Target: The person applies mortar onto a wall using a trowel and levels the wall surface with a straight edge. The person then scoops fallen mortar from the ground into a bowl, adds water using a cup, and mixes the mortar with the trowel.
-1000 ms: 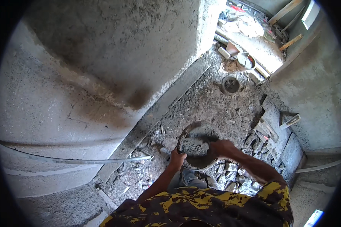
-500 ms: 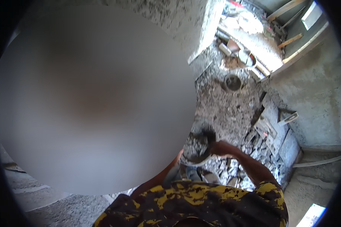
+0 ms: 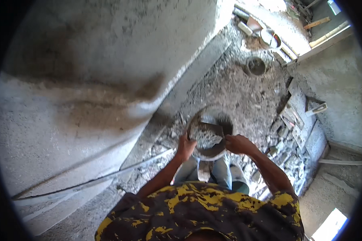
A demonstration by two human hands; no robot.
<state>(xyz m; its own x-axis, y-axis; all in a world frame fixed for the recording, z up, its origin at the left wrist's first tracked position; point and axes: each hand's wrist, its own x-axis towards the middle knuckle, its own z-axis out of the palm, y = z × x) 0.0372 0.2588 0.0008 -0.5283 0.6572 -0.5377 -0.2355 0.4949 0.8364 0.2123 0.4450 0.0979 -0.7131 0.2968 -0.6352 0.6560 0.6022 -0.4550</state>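
Observation:
I hold a round basin (image 3: pixel 201 148) of wet grey mortar in front of my legs. My left hand (image 3: pixel 187 145) grips its left rim, thumb over the edge. My right hand (image 3: pixel 237 144) is closed at the right side of the basin on what looks like a flat trowel (image 3: pixel 212 127), its blade lying over the mortar. The exact grip under my right fingers is hidden.
A plastered wall (image 3: pixel 88 60) runs along my left, with a long strip (image 3: pixel 92 182) low against it. Rubble (image 3: pixel 269 160), tools on boards (image 3: pixel 293 118) and a slab lie to the right. A bucket (image 3: pixel 255 66) and a container (image 3: pixel 269 39) stand near the bright opening.
My view has shifted, so floor and opening sit higher in the picture. The basin has risen in view, and the flat blade now shows across the mortar beside my right hand.

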